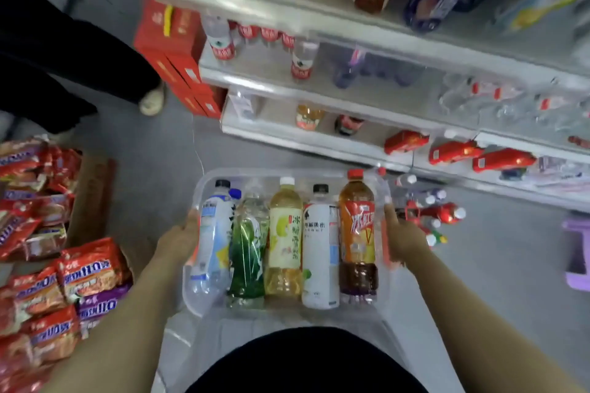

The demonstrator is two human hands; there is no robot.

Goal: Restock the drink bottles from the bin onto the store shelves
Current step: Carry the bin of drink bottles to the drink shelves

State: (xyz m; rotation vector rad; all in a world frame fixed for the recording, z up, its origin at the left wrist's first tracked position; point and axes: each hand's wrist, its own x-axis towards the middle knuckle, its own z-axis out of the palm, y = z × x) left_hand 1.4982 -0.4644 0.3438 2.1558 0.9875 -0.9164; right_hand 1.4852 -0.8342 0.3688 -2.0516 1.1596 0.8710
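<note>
The person stands facing the store shelves (351, 99) and carries a clear plastic bin (204, 180) in front of the body, above the grey floor (143, 143). The left hand (182, 239) grips the bin's left wall, fingers curled over the rim. The right hand (404, 239) grips the right wall, thumb lying up along the edge. Five drink bottles lie side by side in the bin, caps pointing toward the shelves, each touching its neighbour: a white and blue bottle (214, 233) at the left, then a green bottle (249, 249), a yellow bottle (285, 233), a white bottle (320, 249) with a black cap, and an iced tea bottle (357, 233) with a red cap and orange label at the right. The shelves hold water bottles with red labels, an orange drink on the upper tier and red packs (453, 151) on the lowest tier; detail there is blurred. A cluster of small bottles (437, 214) sits on the floor just beyond the right hand. Red and purple snack packets (89, 265) are heaped to the left. Red cartons (172, 41) are stacked at the shelf end. A second person's dark trousers (48, 57) and pale shoe (153, 99) show at upper left. A purple stool (578, 252) stands at the right edge.
</note>
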